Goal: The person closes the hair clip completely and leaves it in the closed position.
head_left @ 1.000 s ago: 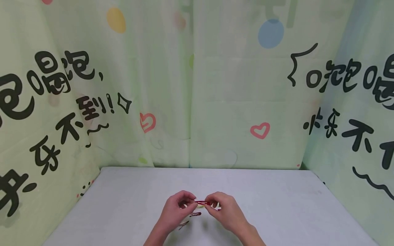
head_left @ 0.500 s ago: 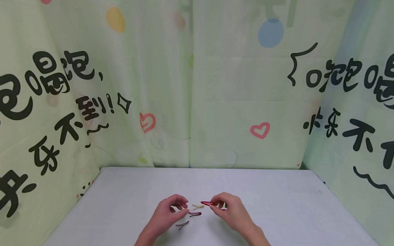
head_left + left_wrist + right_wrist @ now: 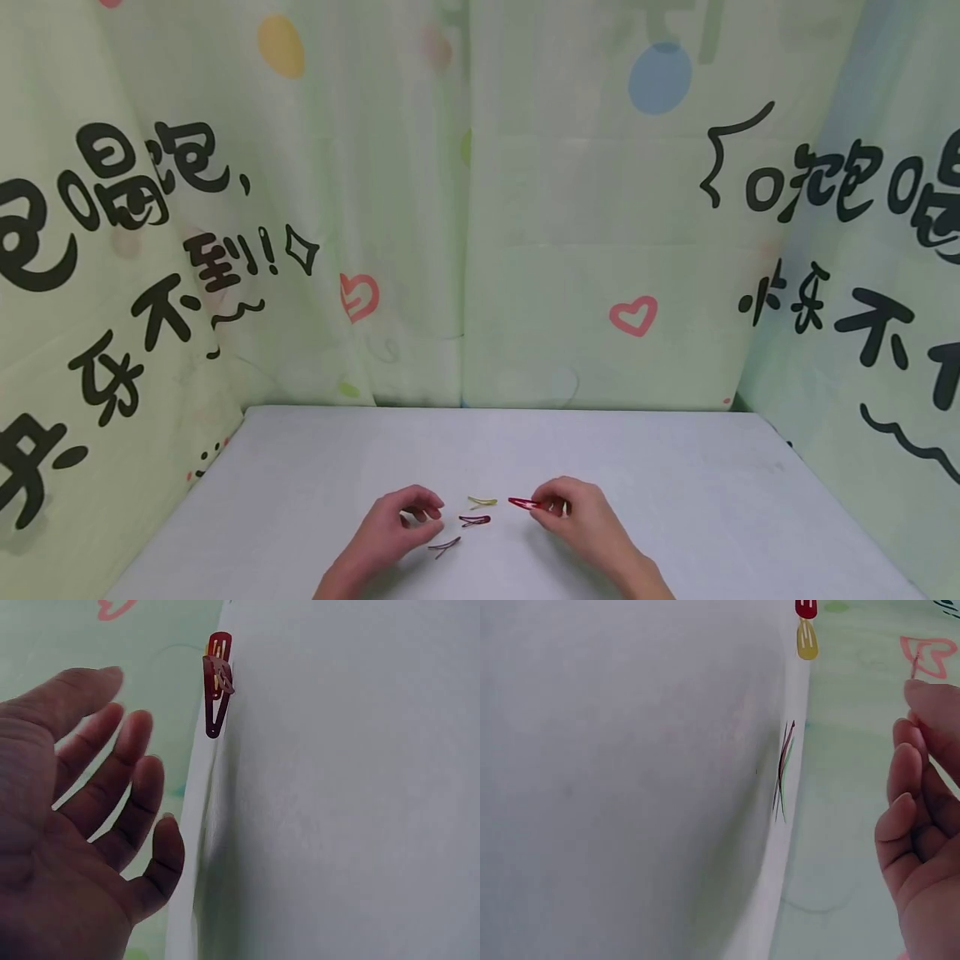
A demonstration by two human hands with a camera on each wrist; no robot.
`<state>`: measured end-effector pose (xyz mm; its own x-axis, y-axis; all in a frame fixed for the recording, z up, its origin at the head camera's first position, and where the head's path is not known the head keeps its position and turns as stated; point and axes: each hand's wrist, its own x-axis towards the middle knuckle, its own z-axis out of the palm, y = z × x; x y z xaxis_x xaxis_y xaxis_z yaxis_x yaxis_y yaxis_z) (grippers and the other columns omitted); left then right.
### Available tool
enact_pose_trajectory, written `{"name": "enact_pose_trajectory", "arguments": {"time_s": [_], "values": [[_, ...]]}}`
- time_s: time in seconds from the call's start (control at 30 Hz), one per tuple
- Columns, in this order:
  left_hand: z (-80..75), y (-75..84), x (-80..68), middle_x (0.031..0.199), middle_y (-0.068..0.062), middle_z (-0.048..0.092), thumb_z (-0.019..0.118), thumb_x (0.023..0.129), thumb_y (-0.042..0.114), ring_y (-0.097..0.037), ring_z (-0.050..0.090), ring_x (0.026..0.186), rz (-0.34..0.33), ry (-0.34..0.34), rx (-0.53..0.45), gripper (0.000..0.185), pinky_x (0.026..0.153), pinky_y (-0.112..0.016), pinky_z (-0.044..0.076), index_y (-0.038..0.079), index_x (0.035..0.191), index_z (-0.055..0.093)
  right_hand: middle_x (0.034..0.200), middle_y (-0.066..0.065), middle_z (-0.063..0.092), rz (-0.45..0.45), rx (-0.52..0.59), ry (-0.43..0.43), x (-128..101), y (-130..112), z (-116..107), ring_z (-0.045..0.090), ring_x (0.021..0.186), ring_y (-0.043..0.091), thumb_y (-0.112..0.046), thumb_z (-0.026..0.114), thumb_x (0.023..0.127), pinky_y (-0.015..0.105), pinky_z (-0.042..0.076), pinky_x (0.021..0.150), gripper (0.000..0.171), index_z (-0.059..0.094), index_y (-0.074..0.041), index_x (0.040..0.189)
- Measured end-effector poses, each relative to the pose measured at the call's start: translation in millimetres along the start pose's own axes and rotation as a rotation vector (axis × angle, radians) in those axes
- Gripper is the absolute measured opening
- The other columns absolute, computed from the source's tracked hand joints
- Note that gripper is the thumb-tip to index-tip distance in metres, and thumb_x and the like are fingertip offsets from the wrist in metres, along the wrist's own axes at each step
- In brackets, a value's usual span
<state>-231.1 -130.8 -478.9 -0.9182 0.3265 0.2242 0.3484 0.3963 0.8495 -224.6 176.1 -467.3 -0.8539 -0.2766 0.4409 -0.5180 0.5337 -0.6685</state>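
Right hand (image 3: 576, 518): thumb and fingertips pinched together, narrow grip, on a red snap hair clip (image 3: 522, 503). Clip lies lengthwise out of the pinch, its free end pointing left, toward the other hand. Right wrist view gives only a thin sliver of it above the thumb tip, the remaining fingers curled in below. Also in that view, clear of the hand: slim dark-red and green strips (image 3: 783, 772), seen edge-on; too thin there to identify.

Left of the pinch, near its free clip end: yellow snap clip (image 3: 483, 502), legs splayed. Dark red snap clip (image 3: 476, 521) just beside it, slightly closer to the person. Brownish clip (image 3: 446, 547) farther left of the grip and closer still to the person, legs also apart, near the left thumb. Left wrist view shows clips overlapping beyond the fingertips.

Left hand (image 3: 396, 525): well apart from the right, across the loose clips; fingers loosely bent, wide gap between thumb and fingertips.

Under and around both hands, white tabletop (image 3: 637, 454), soft shadows below them. Beyond the grip, at the table's far edge, pale green curtain (image 3: 540, 208); blue circle (image 3: 660, 79) high up, black lettering (image 3: 872, 340) off to the right.
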Motion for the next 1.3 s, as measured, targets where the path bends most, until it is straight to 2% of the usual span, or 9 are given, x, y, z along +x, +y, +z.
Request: {"name": "enact_pose_trajectory", "arguments": {"time_s": [0.23, 0.57, 0.7, 1.0, 1.3], "values": [[-5.7, -12.2, -2.8, 0.089, 0.011, 0.067, 0.079, 0.087, 0.016, -0.009, 0.06, 0.083, 0.031, -0.066, 0.038, 0.015, 0.075, -0.027, 0.049, 0.013, 0.1, 0.072, 0.079, -0.016, 0.061, 0.064, -0.002, -0.074, -3, 14, -7, 0.055, 0.07, 0.004, -0.007, 0.08, 0.085, 0.023, 0.047, 0.062, 0.015, 0.073, -0.019, 0.091], [-13.0, -22.4, -5.6, 0.091, 0.006, 0.067, 0.08, 0.082, 0.01, -0.01, 0.059, 0.084, 0.078, -0.176, 0.059, 0.018, 0.077, -0.026, 0.048, 0.015, 0.098, 0.073, 0.082, -0.009, 0.062, 0.107, 0.012, -0.175, -5, 28, -14, 0.054, 0.071, 0.004, -0.012, 0.081, 0.085, 0.023, 0.048, 0.063, 0.01, 0.073, -0.014, 0.09], [-13.9, -22.5, -4.8, 0.091, 0.011, 0.067, 0.081, 0.082, 0.011, -0.007, 0.059, 0.086, 0.096, -0.209, 0.103, 0.017, 0.08, -0.025, 0.047, 0.018, 0.095, 0.073, 0.08, -0.008, 0.062, 0.138, 0.005, -0.209, -5, 33, -17, 0.053, 0.069, 0.004, -0.016, 0.081, 0.086, 0.023, 0.046, 0.062, 0.009, 0.073, -0.013, 0.089], [-12.2, -19.9, 1.1, 0.088, 0.016, 0.064, 0.081, 0.084, 0.013, -0.003, 0.057, 0.084, 0.106, -0.256, 0.18, 0.013, 0.08, -0.025, 0.048, 0.021, 0.09, 0.072, 0.074, -0.008, 0.058, 0.143, -0.016, -0.276, -4, 38, -19, 0.05, 0.065, 0.004, -0.01, 0.079, 0.087, 0.023, 0.043, 0.059, 0.009, 0.071, -0.013, 0.089], [-10.2, -17.1, 6.9, 0.084, 0.017, 0.061, 0.079, 0.086, 0.01, -0.003, 0.056, 0.081, 0.103, -0.279, 0.213, 0.014, 0.077, -0.026, 0.048, 0.021, 0.086, 0.072, 0.073, -0.009, 0.056, 0.128, -0.052, -0.265, -4, 38, -17, 0.049, 0.064, 0.003, -0.009, 0.079, 0.086, 0.023, 0.042, 0.059, 0.011, 0.07, -0.015, 0.089]]}}
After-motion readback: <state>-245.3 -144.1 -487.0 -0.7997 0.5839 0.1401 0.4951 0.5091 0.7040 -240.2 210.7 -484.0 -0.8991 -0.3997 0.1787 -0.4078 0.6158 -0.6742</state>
